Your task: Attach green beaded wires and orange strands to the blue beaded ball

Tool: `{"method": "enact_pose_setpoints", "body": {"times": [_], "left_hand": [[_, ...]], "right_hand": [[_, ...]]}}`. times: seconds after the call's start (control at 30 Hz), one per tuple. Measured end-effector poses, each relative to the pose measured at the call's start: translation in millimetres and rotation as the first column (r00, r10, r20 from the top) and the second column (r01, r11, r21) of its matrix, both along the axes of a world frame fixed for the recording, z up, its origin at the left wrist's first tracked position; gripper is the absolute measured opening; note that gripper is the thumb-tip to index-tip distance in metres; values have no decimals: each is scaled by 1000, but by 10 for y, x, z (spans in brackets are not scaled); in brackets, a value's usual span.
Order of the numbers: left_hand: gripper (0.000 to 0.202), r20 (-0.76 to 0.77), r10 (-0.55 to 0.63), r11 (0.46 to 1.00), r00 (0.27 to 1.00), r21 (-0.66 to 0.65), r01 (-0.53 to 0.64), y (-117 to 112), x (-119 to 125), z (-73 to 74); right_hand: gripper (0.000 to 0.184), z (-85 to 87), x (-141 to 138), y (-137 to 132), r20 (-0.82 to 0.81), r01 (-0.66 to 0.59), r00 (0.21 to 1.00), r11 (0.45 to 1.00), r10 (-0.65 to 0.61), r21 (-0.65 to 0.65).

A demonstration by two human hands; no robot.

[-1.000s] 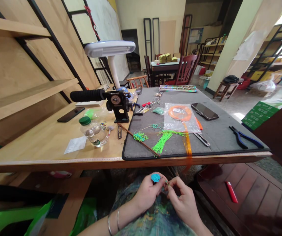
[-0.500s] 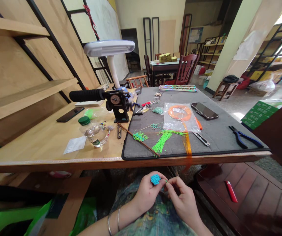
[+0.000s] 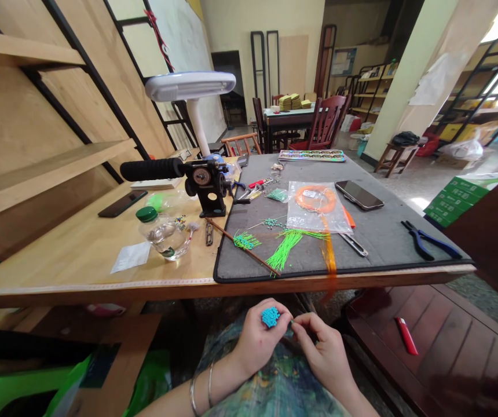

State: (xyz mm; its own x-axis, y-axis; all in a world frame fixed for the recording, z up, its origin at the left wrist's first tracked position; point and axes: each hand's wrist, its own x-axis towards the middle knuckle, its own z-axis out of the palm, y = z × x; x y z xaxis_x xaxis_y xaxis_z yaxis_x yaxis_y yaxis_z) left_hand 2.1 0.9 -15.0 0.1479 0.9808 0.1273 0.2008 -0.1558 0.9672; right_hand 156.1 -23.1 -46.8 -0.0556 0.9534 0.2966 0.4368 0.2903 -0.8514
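Observation:
Over my lap, my left hand (image 3: 261,341) is closed around a cluster of turquoise beads (image 3: 270,317), whose rounded top shows between thumb and fingers. A tiny green end (image 3: 291,321) sticks out on the right side of that hand. My right hand (image 3: 318,341) pinches at this green end with thumb and forefinger; what exactly lies between the fingertips is too small to tell. On the mat in front are a bundle of bright green strands (image 3: 287,249) and a thin brown stick (image 3: 260,262) with green strands and turquoise beads (image 3: 244,241) by it.
The grey mat (image 3: 379,243) holds blue-handled pliers (image 3: 427,238), a phone (image 3: 359,195), a bag of orange line (image 3: 316,200) and snips (image 3: 353,244). Left of it stand a water bottle (image 3: 164,237) and a black crank device (image 3: 209,185). A red lighter (image 3: 406,336) lies on the bench.
The bead cluster and both hands have shifted slightly left in view, and so has the whole scene. The grip of both hands looks the same.

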Motion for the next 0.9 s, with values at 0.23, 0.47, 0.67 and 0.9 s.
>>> {"method": "enact_pose_setpoints", "body": {"times": [0.23, 0.47, 0.67, 0.9], "left_hand": [[17, -10, -14, 995, 1000, 99, 15, -4, 21, 75], [17, -3, -64, 985, 998, 158, 64, -7, 91, 159], [19, 67, -105, 992, 992, 83, 99, 58, 137, 131], [25, 154, -374, 924, 914, -15, 381, 180, 195, 48]], "right_hand": [[17, 116, 143, -46, 73, 195, 971, 933, -226, 303], [22, 81, 45, -49, -253, 40, 966, 996, -58, -76], [32, 155, 68, -58, -470, 6, 875, 972, -120, -236], [31, 252, 189, -83, -761, -97, 624, 948, -179, -303]]}}
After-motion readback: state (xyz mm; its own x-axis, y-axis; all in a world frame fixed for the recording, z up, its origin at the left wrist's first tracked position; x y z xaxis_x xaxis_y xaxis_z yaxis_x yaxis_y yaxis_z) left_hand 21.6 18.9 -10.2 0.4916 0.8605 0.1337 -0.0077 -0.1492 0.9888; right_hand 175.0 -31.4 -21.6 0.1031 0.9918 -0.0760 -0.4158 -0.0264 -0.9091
